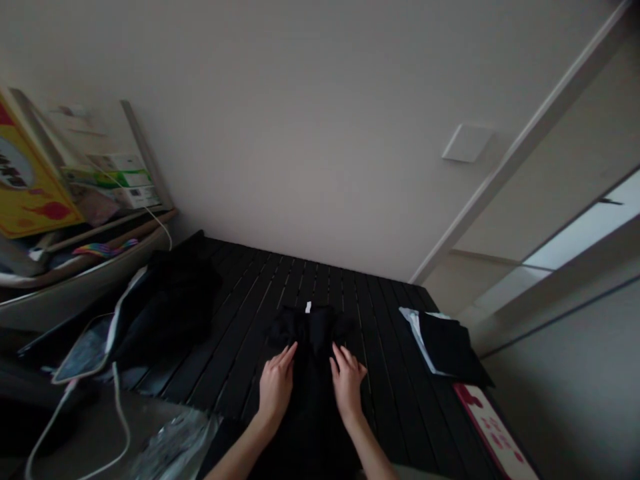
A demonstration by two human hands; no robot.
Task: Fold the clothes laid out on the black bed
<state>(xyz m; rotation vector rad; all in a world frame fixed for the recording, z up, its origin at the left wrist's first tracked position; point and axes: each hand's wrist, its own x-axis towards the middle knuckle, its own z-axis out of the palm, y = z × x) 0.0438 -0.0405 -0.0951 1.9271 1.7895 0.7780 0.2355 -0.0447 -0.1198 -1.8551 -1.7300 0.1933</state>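
A black garment [313, 400] with a small white tag [309, 307] at its top edge lies along the middle of the dark slatted surface. Its gathered parts spread to both sides near the top. My left hand [277, 383] rests on its left side, fingers stretched toward the tag end. On the opposite side, my right hand [349, 381] touches the cloth with fingers extended and slightly apart. Neither hand appears to grip the fabric. Dark cloth and dim light hide the garment's exact outline.
Folded black clothing with white wrapping [445, 343] lies at right, beside a red-and-white box [493, 427]. At left are a dark cloth pile [175, 307], a phone [85, 350] with a white cable [120, 400], and clear plastic packaging [173, 443]. A wall [310, 133] stands behind.
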